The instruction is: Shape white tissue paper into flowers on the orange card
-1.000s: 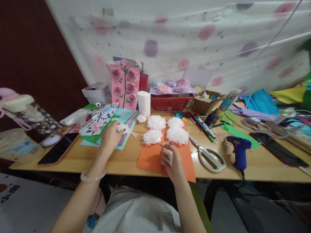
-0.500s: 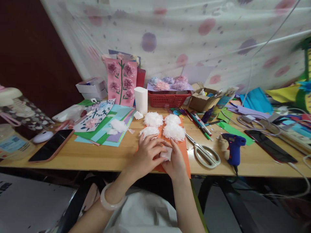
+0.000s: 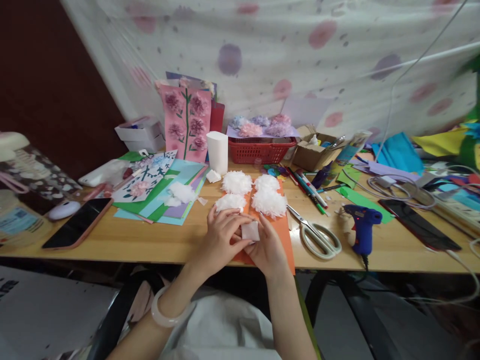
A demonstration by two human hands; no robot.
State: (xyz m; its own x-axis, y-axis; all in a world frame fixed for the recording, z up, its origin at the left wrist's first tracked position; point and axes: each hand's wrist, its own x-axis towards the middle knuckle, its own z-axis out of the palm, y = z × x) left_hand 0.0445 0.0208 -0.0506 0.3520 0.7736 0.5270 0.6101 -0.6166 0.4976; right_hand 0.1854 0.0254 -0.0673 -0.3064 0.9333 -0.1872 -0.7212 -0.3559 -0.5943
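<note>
wooden table (image 3: 150, 245) crowded with craft supplies runs the width of the scene, backed by a wall draped in flower-dotted sheeting (image 3: 281, 55). at its near edge, a person's left hand (image 3: 223, 237) and right hand (image 3: 269, 251) meet, fingers drawn in around a small white paper square (image 3: 250, 231). the square lies directly between the two, to the right of the left hand and against the fingers of the right, with the left thumb by its lower edge; it seems closer to the right palm, and shows no clear long axis. flat, pale and crisp-edged, it tilts its broad face up; whether it is one layer or several is hard to tell, as fingers cover part of it.

below the hands spreads an orange sheet (image 3: 286, 239). just past the fingertips sit white paper puffs (image 3: 269, 202), four of them in two columns, ruffled and dense. scissors (image 3: 310, 227) lie beside the sheet on the right, blades pointing away from the person, with a blue glue gun (image 3: 363, 217) farther right. to the left, loose white tissue (image 3: 182, 192) rests on coloured papers (image 3: 176, 212). behind the puffs, a white roll (image 3: 217, 154) stands upright next to a red basket (image 3: 258, 153), and a pink flower panel (image 3: 186, 122) rises to their left.
</note>
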